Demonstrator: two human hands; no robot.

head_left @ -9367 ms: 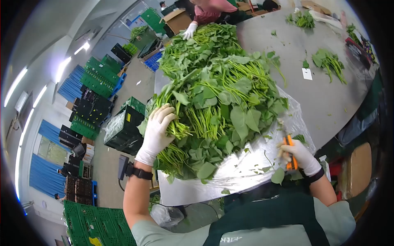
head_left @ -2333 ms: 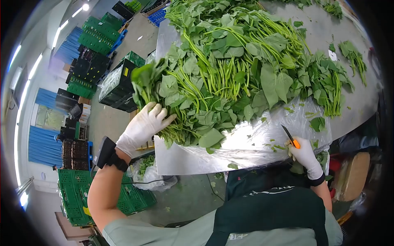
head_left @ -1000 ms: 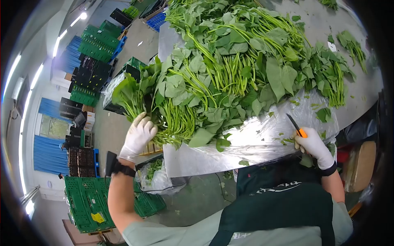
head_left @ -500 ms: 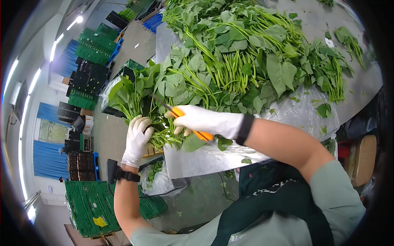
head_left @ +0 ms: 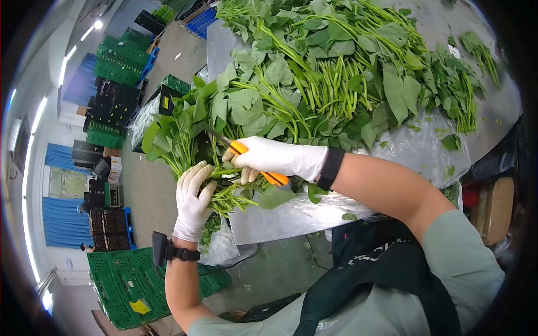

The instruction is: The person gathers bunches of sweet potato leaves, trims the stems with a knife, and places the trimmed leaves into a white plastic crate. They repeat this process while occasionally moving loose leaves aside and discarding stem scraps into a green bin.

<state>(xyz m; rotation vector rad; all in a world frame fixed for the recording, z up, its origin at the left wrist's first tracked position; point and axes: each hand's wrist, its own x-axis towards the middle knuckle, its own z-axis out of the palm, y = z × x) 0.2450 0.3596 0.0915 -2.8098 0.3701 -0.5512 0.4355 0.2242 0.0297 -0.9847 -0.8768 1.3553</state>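
My left hand (head_left: 193,201), in a white glove, is closed around the stems of a bunch of leafy greens (head_left: 193,126). The leaves fan up and to the left, and the cut-looking stem ends stick out to the right of the glove. My right hand (head_left: 255,155), gloved too, grips a knife (head_left: 274,178) with an orange and black handle. Its dark blade points up and left, beside the bunch. Part of the handle is hidden by my fingers. Just beyond both hands lies a large heap of leafy stems (head_left: 336,73).
The metal table (head_left: 255,224) has a corner close to my hands, with clear plastic sheeting (head_left: 417,148) under the heap. Green crates (head_left: 120,280) stand at the lower left, and a plastic bag (head_left: 221,246) sits below the table edge.
My left hand and the bunch have shifted slightly, the hand lower and to the right in view. The right hand keeps its grip on the knife, and the whole view has moved a little.
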